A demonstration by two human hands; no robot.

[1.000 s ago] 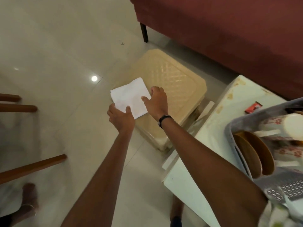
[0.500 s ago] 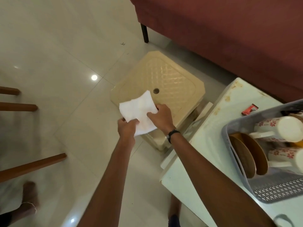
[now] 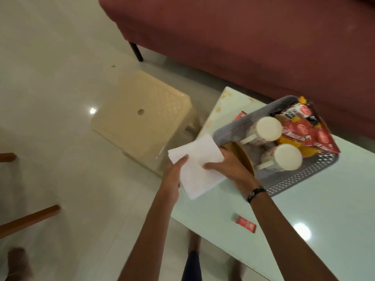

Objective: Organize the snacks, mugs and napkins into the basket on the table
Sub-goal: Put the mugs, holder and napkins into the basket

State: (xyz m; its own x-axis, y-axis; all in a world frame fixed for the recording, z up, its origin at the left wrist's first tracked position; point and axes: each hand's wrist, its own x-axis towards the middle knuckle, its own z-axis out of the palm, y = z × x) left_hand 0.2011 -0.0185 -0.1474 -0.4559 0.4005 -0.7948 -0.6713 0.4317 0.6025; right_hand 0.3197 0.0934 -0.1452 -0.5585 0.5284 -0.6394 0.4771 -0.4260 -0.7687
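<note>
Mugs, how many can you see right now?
2, both lying in the grey basket on the table: one mug at the far side, the other mug nearer. More may be hidden behind the snack packets.

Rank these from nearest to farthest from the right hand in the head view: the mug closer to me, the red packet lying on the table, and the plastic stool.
From the right hand:
1. Nearer mug, just to its right, inside the basket.
2. Red packet, on the table below the wrist.
3. Plastic stool, on the floor, up and to the left.

snack packets: print present | blurred, seemingly unreadable | no other text legible
</note>
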